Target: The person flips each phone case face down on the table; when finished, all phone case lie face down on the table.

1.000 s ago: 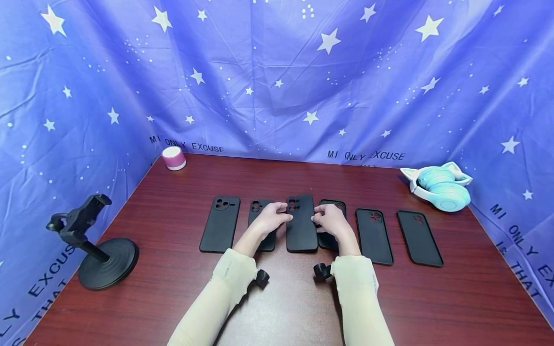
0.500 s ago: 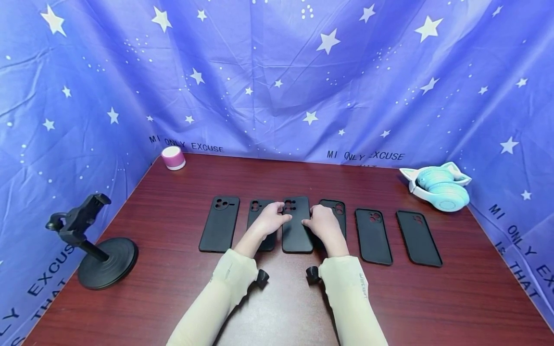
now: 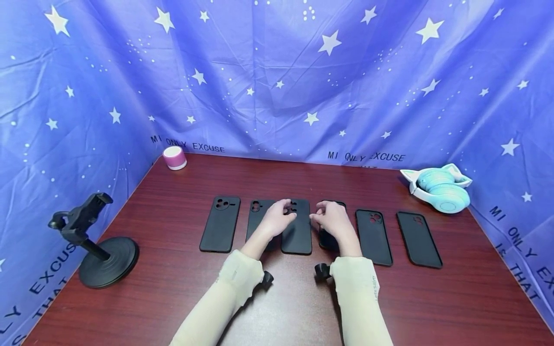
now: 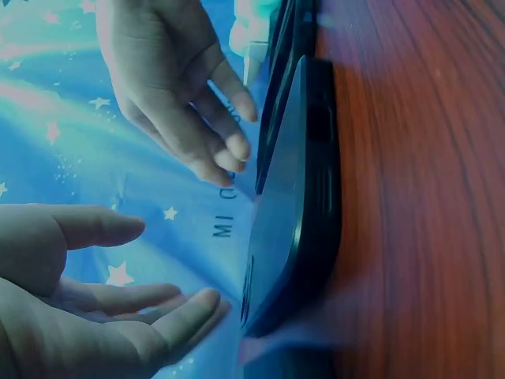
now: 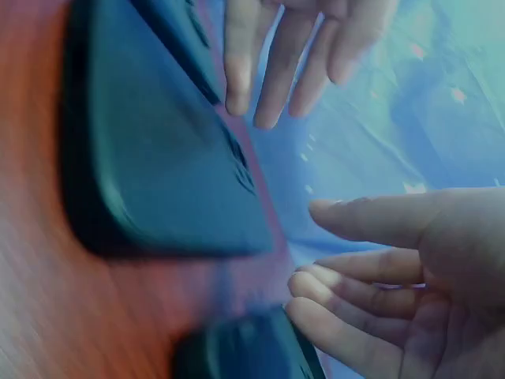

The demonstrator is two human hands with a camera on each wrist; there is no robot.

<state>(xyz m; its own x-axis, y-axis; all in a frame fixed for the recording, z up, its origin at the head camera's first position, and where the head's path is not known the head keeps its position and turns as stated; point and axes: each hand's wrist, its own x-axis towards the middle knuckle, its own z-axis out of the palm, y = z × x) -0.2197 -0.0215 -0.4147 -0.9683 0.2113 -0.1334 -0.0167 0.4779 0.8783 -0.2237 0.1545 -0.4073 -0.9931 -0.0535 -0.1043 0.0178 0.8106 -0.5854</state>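
cream sleeves (image 3: 207, 307) | small grey lettering (image 3: 374, 287) on right cuff (image 3: 355, 271) | black rounded wrist mounts (image 3: 322, 271) | bare hands (image 3: 277, 220)

Brightly lit in head view, glaring off near tabletop (image 3: 290, 305); dimmer, bluish, soft in wrist views, blurriest in right.

I was at a curtained-off table (image 3: 277, 178), room type unclear: starry cloth (image 3: 277, 57) hung on three sides, headphones (image 3: 443, 192) and stand (image 3: 97, 251) on top.
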